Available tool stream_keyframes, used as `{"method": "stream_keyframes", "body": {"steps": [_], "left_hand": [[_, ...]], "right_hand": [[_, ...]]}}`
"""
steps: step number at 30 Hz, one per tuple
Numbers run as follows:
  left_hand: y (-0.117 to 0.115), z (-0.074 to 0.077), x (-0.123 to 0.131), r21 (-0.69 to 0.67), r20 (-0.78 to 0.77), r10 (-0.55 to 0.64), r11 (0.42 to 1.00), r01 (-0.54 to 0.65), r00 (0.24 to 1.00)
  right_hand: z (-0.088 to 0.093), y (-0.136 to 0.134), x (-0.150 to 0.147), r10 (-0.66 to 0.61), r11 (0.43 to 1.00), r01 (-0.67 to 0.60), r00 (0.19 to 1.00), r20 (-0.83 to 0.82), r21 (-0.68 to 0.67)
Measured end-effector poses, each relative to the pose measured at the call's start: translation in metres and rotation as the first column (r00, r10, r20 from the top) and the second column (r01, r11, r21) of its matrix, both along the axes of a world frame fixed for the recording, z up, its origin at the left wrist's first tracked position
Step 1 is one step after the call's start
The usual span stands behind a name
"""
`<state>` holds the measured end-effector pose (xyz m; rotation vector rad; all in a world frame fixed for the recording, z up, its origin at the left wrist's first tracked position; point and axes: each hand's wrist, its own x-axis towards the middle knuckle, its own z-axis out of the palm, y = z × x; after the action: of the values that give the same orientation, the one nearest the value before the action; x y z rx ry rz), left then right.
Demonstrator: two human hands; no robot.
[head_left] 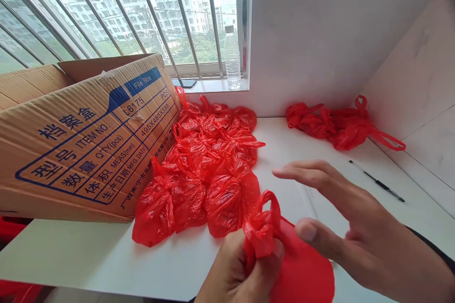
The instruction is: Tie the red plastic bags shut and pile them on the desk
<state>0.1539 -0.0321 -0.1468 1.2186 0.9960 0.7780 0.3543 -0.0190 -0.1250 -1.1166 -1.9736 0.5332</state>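
Note:
My left hand (245, 270) is closed round the gathered neck of a red plastic bag (305, 270) at the bottom centre. The bag's handle loop sticks up above the fist, and its smooth, rounded body hangs to the right. My right hand (348, 218) is held just right of the bag's neck, thumb and fingers apart, with nothing in it. Left of the hands, several tied red plastic bags (232, 194) stand packed together on the white table (170, 265). What they contain cannot be made out.
A large cardboard box (88, 142) leans over the table's left side. More red bags (341, 125) lie by the back wall, with a black pen (377, 181) in front of them. On the windowsill are a plastic bottle (232, 59) and a phone (185, 83).

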Motion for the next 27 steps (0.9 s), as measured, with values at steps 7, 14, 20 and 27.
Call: {"method": "stream_keyframes", "body": {"steps": [7,14,20,27], "left_hand": [[0.007,-0.005,0.000,-0.188,-0.013,0.088,0.978,-0.089,0.996],[0.023,-0.029,0.006,-0.420,0.351,0.175,0.907,-0.012,0.920],[0.023,-0.023,0.002,-0.277,0.451,0.218,0.956,-0.097,0.865],[0.026,-0.031,-0.009,-0.108,0.350,-0.017,0.992,0.058,0.936]], "right_hand": [[-0.017,0.016,-0.009,0.074,0.960,-0.104,0.990,-0.123,-0.261],[-0.022,0.014,-0.014,-0.003,0.981,-0.038,0.977,-0.211,-0.192],[-0.035,0.007,-0.012,0.144,0.980,-0.152,0.987,-0.070,-0.128],[-0.048,0.015,-0.005,0.230,0.935,-0.250,0.967,-0.109,-0.249]]}}
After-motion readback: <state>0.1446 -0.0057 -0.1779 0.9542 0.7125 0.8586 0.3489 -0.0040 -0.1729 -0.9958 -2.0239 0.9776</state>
